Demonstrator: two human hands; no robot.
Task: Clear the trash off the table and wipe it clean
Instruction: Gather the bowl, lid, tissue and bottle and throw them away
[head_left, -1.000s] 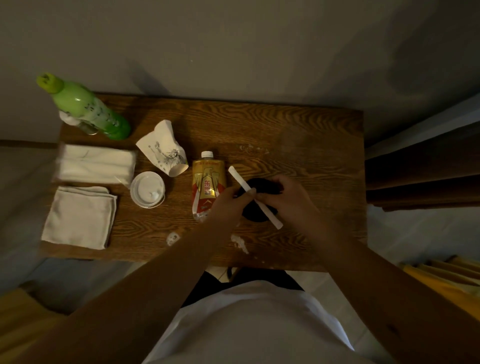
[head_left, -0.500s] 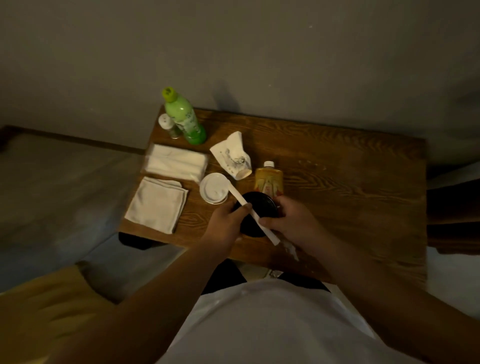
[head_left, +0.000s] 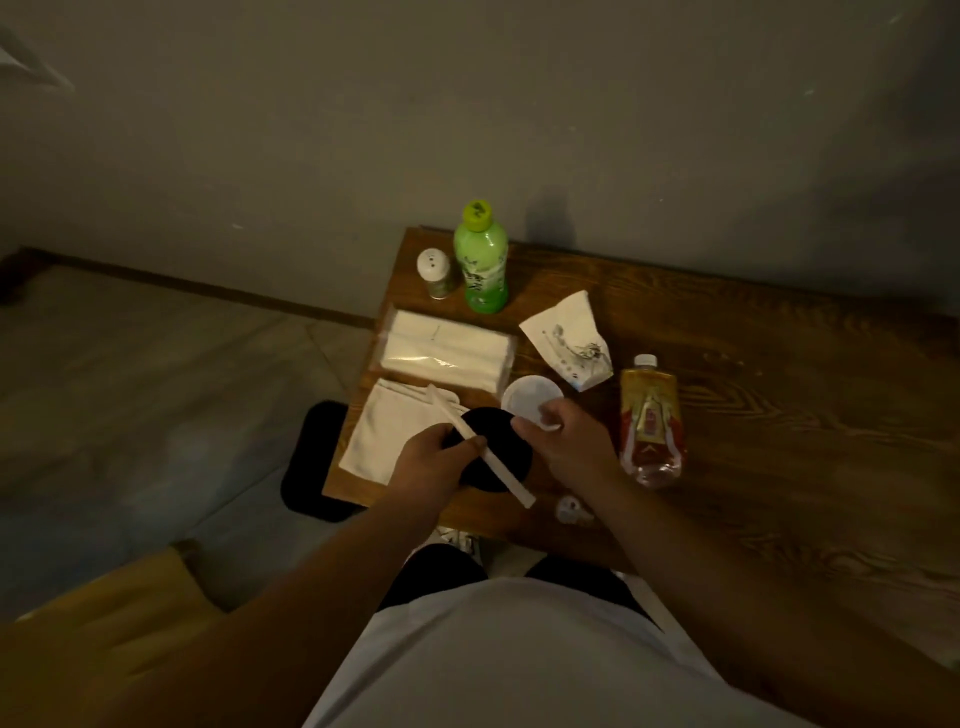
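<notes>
Both hands on trash at table's near-left edge: left hand pinches straw lying far-left to near-right over black bowl; right hand grips bowl's right rim.

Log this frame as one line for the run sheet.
phase: clearing trash | left hand: grips white wrapped stick | right hand: holds black round container | flattened gold bottle: on wooden table | wiping: not begun

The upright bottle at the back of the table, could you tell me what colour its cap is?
The bottle's cap is yellow-green; the head view shows it.
</notes>
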